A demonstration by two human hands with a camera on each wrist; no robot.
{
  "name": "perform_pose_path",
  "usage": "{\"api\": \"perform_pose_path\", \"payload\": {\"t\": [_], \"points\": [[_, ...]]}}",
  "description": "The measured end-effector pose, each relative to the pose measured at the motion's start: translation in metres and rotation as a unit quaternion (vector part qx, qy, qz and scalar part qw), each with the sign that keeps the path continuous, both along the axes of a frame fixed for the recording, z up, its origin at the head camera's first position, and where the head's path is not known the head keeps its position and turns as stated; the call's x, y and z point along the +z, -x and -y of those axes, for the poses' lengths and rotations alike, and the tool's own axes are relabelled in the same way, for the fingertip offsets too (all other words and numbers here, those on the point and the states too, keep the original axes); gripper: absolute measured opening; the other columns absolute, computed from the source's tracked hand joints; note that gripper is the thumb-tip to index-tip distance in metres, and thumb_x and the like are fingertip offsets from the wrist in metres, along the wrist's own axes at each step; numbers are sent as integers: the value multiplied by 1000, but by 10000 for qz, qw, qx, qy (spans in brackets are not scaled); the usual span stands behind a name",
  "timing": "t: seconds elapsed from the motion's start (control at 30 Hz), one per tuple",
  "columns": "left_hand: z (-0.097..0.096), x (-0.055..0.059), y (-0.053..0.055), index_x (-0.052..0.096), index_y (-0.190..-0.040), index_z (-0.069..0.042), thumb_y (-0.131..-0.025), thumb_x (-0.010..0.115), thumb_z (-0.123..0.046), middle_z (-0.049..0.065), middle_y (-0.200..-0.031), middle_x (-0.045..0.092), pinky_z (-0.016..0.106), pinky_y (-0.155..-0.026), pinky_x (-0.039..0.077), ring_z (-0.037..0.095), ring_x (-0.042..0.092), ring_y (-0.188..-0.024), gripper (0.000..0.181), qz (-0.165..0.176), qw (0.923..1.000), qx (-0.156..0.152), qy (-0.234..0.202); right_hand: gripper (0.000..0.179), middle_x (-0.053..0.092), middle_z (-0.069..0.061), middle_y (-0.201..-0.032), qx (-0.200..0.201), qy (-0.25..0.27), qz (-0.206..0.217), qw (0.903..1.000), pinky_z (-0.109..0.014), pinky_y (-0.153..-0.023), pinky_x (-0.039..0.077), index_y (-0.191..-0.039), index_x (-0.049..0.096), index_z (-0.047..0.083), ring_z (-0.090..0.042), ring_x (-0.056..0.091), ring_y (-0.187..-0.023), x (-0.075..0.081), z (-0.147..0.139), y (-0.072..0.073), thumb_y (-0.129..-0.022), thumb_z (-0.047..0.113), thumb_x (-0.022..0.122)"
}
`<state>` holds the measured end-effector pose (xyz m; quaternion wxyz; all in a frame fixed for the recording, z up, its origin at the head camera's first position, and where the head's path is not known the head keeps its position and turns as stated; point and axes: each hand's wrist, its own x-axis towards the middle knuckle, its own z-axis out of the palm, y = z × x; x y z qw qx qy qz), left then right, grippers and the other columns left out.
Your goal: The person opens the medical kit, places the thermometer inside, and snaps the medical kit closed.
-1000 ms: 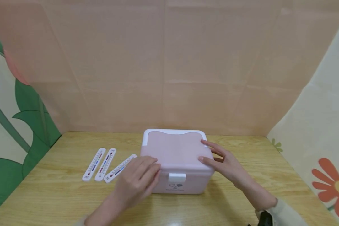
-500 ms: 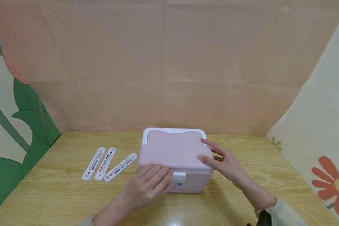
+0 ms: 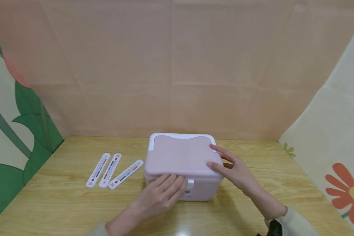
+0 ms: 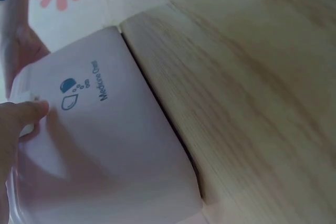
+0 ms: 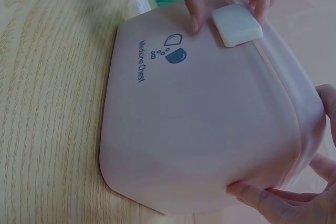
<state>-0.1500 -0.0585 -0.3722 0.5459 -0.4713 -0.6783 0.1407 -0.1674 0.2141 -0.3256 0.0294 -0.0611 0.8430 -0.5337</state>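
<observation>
A pink medicine chest (image 3: pixel 180 157) with a white-edged lid stands closed on the table. At its front, my left hand (image 3: pixel 162 193) has its fingers curled at the lid's rim and its thumb below, around the white latch (image 5: pixel 237 24). In the left wrist view the thumb (image 4: pixel 37 109) lies over part of that latch. My right hand (image 3: pixel 239 170) rests on the chest's right side with fingers spread, two fingertips on the lid. "Medicine Chest" and a capsule drawing are printed on the front.
Left of the chest lie three white thermometers with printed scales: an outer one (image 3: pixel 98 170), a middle one (image 3: pixel 110 170) and a slanted one (image 3: pixel 125 174). The wooden table (image 3: pixel 62 203) ends at a plain backdrop (image 3: pixel 171 82), with flower-patterned cloth at both sides.
My left hand has moved right and down from the lid's left front corner to the latch. The right hand stays on the lid. The chest's front has turned slightly.
</observation>
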Motion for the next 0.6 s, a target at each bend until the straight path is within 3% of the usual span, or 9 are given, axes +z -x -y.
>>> {"api": "perform_pose_path", "payload": {"t": [0.2, 0.5, 0.6], "points": [[-3, -3, 3, 63, -112, -8, -97, 33, -8, 4, -110, 65, 28, -92, 50, 17, 61, -101, 33, -130, 9997, -65, -177, 62, 41, -17, -146, -36, -38, -23, 10000, -31, -80, 55, -143, 44, 31, -36, 57, -117, 0, 1, 1, -87, 32, 70], [-8, -1, 6, 71, -100, -6, -96, 38, 0, 5, -98, 69, 25, -85, 54, 17, 65, -90, 33, -290, 9968, -606, -426, 61, 40, -17, -147, -19, -16, -139, 9999, -30, -79, 55, -143, 45, 30, -34, 58, -115, -2, 1, 0, -87, 31, 70], [-8, 1, 5, 72, -98, -6, -96, 39, 1, 5, -96, 70, 26, -85, 55, 17, 65, -90, 34, -194, 9958, -729, -519, 61, 41, -17, -146, -18, -8, -152, 9999, -29, -78, 55, -143, 45, 30, -34, 59, -114, -2, 1, 0, -88, 31, 70]]}}
